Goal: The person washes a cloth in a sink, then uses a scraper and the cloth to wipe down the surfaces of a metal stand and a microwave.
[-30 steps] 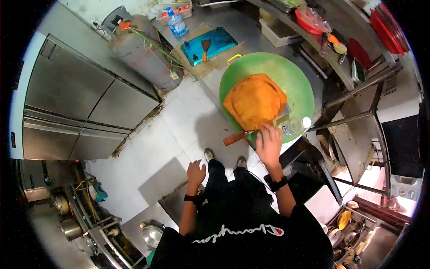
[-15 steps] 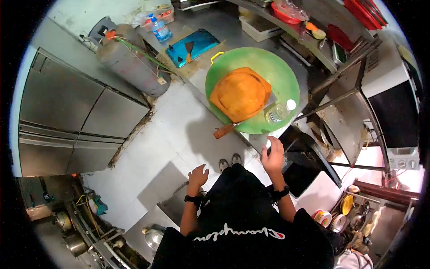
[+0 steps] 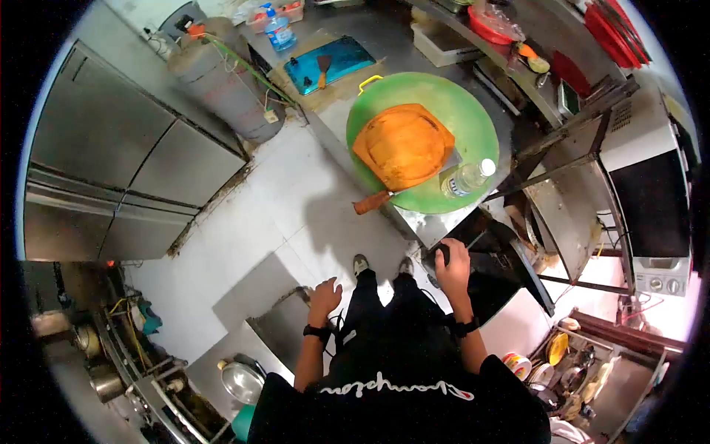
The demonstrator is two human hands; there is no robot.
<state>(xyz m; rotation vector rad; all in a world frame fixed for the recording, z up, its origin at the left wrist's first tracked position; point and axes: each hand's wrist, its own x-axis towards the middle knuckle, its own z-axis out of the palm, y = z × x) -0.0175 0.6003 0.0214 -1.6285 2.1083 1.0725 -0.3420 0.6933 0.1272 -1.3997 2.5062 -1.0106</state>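
My left hand (image 3: 324, 297) hangs over the floor by a metal counter corner, fingers loosely apart, holding nothing. My right hand (image 3: 452, 268) is below the metal corner of the worktop, fingers slightly bent and apart, with a dark opening behind them. Ahead stands a large round green board or basin (image 3: 463, 103) with a yellow handle. On it is an orange-brown wooden piece (image 3: 405, 146) with angular corners and a round ridge. A wooden handle (image 3: 371, 202) sticks out from under it, with a grey metal edge opposite. A clear bottle (image 3: 464, 180) with a white cap lies beside it.
A blue tray (image 3: 344, 63) with a brush-like tool and a blue pump bottle (image 3: 279, 31) sit at the back. A gas cylinder (image 3: 229, 89) and steel cabinet (image 3: 111, 140) stand left. Right are a microwave (image 3: 654, 214) and dish rack (image 3: 577, 370); a metal bowl (image 3: 242, 382) is lower left.
The view has shifted slightly and the feet have moved apart, showing more of the legs. My right hand is lower, its fingers more bent. Things on the green surface stay in place.
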